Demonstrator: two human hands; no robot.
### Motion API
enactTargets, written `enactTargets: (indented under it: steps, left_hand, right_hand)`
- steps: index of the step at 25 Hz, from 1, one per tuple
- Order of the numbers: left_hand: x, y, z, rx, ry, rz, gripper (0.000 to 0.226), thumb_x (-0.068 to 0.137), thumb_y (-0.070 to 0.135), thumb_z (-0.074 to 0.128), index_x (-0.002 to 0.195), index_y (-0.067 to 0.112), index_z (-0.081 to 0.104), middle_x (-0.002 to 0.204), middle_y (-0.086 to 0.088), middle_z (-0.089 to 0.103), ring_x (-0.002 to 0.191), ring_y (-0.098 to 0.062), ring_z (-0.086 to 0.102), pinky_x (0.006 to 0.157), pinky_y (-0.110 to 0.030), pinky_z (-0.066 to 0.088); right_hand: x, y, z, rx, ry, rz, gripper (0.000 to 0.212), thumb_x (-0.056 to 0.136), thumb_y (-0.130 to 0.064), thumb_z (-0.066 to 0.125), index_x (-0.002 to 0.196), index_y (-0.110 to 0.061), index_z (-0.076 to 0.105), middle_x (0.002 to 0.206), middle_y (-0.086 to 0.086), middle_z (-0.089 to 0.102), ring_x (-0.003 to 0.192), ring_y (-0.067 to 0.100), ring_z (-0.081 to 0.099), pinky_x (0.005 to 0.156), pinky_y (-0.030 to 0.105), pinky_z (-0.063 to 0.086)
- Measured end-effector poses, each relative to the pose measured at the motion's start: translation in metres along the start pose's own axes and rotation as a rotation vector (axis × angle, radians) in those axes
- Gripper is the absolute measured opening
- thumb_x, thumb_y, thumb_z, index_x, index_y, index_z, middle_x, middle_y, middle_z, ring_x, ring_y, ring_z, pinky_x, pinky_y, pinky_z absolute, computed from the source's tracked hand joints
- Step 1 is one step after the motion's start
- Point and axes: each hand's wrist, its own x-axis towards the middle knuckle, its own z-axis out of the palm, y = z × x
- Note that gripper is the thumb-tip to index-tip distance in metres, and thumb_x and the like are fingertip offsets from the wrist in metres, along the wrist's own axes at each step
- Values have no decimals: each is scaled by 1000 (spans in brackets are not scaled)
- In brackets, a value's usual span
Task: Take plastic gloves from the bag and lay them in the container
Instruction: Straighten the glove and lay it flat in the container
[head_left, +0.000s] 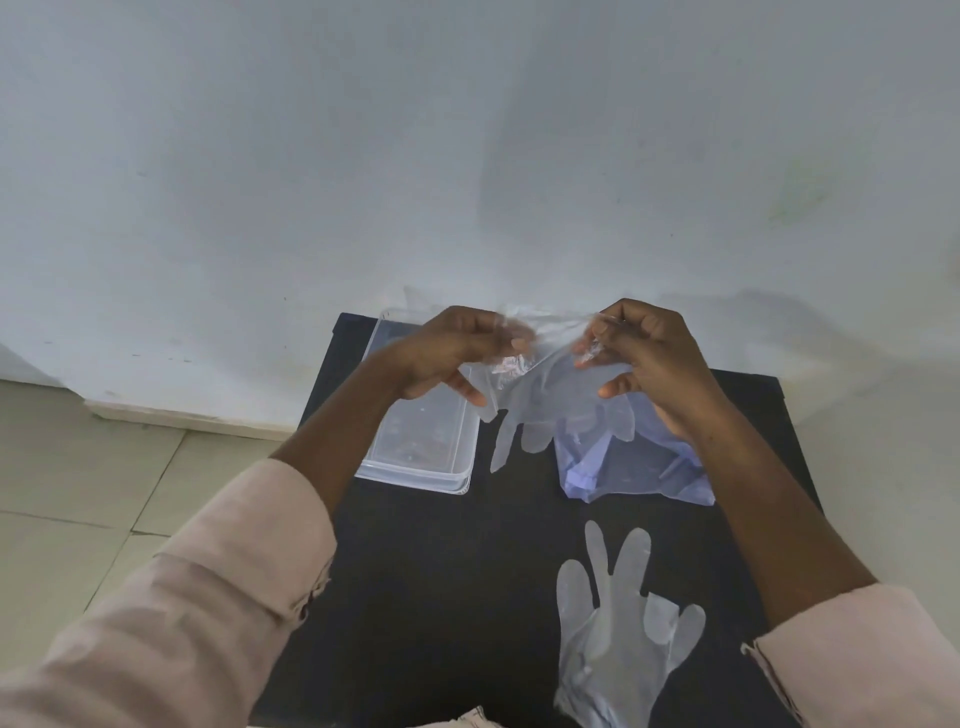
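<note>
Both hands stretch a thin (clear, crinkly) glove.

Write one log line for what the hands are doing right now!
left hand: pinching glove cuff | right hand: pinching glove cuff | held glove: hanging above table | container: looks empty | loose gloves: on table

A glove hangs from both hands' fingertips; container below-left of them, bag below-right, table underneath.
</note>
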Motion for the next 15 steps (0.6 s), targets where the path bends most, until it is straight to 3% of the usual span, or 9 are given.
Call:
enactTargets:
  steps: [5, 10, 15]
  left_hand:
    - [10, 2, -1, -121, 88, 18, 13, 89, 18, 65, 92, 13, 76, 97, -10, 73, 83, -21, 70, 68, -31, 61]
    - [15, -1, -21, -98, 229, -16, 19, 90, 10, 62, 100, -3, 73, 90, -18, 73, 76, -21, 72, 71, -29, 61]
    - [27, -16, -64, -113, 385, -141, 19, 87, 5, 59, 97, -5, 73, 95, -23, 73, 78, -27, 73, 70, -29, 61]
  right_hand:
    - [9, 6, -1, -22, 28, 64, 15, 96, -18, 56, 84, -11, 63, 88, 12, 74, 80, 24, 74, 48, 25, 51]
    - [36, 16, 28, 71, 87, 155, 14, 91, -8, 56, 80, -10, 63, 78, 12, 70, 65, 23, 72, 54, 25, 53]
    - [81, 22, 76, 87, 93, 224, 16, 88, -2, 52, 77, -9, 62, 72, 12, 65, 60, 21, 69, 57, 25, 55]
